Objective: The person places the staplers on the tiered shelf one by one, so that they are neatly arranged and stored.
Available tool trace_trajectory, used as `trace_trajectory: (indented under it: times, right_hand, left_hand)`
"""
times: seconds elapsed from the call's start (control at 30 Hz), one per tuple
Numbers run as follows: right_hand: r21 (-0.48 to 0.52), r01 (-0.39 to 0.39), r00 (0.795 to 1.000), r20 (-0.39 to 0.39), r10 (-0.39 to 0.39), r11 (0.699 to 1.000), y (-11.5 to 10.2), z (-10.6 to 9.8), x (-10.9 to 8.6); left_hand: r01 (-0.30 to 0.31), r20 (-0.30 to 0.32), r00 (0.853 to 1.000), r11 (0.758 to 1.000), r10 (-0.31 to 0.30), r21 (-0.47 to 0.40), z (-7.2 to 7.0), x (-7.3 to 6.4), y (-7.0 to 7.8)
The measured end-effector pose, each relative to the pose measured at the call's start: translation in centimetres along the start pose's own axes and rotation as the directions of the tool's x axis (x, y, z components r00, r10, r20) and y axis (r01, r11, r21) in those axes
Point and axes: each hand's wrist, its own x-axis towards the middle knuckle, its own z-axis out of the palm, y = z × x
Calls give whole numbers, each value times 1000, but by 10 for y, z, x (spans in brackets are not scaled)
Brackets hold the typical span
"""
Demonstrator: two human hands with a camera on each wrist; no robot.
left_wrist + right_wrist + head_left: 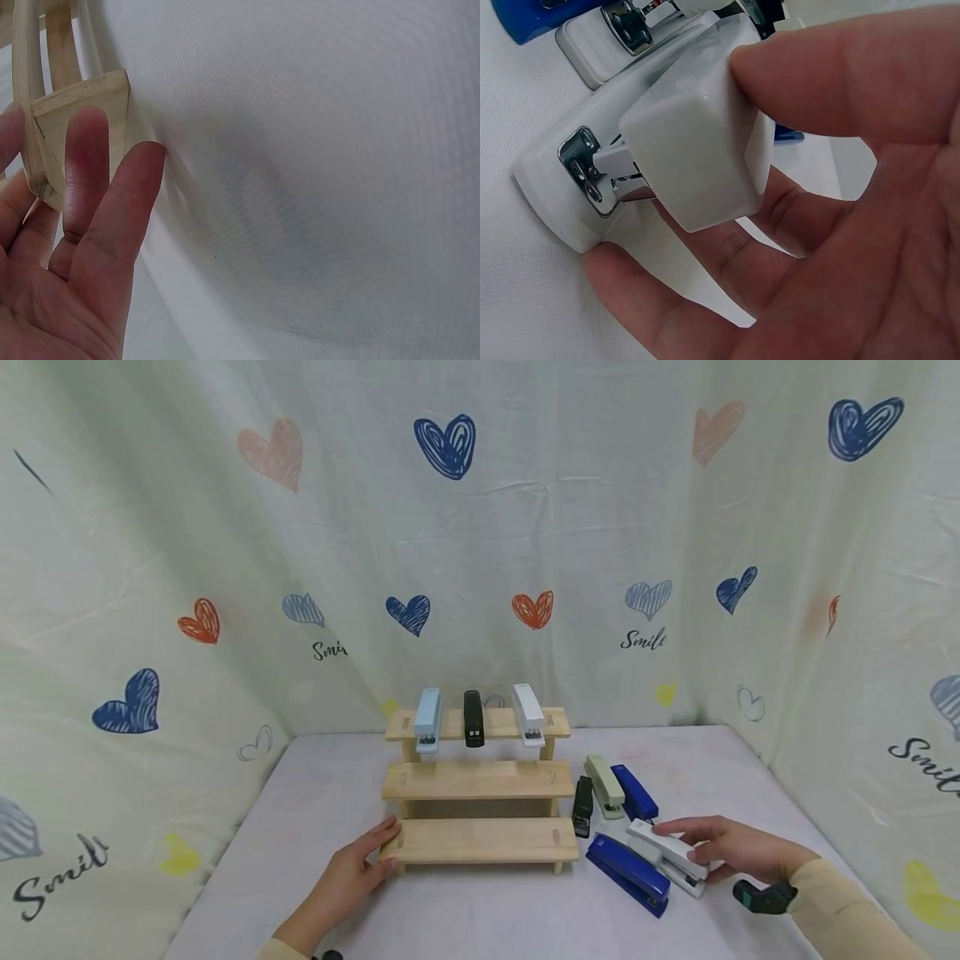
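My right hand (738, 847) grips a white stapler (678, 856) lying on the table at the right. In the right wrist view, the thumb lies on its white top (690, 142) and the fingers reach along the other side. A blue stapler (628, 872) and another white stapler (581, 49) lie close beside it. With thumb and fingers, my left hand (348, 872) holds the left end of the lowest board of a three-tier wooden stand (480, 842). The left wrist view shows some fingers around the board's end (90, 94), others extended beside it.
On the stand's top tier sit a light blue stapler (428, 718), a black stapler (473, 718) and a white stapler (528, 714). Right of the stand lie a small black stapler (582, 806), a pale green stapler (604, 785) and a second blue stapler (635, 792). A curtain (480, 527) hangs behind.
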Motion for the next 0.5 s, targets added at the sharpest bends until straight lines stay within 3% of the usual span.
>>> trace_trajectory:
  times: [0.5]
  right_hand:
    - [28, 7, 1000, 30, -8, 1000, 2, -2, 0]
  left_hand:
    - [-11, 0, 1000, 1000, 11, 9, 0, -1, -2]
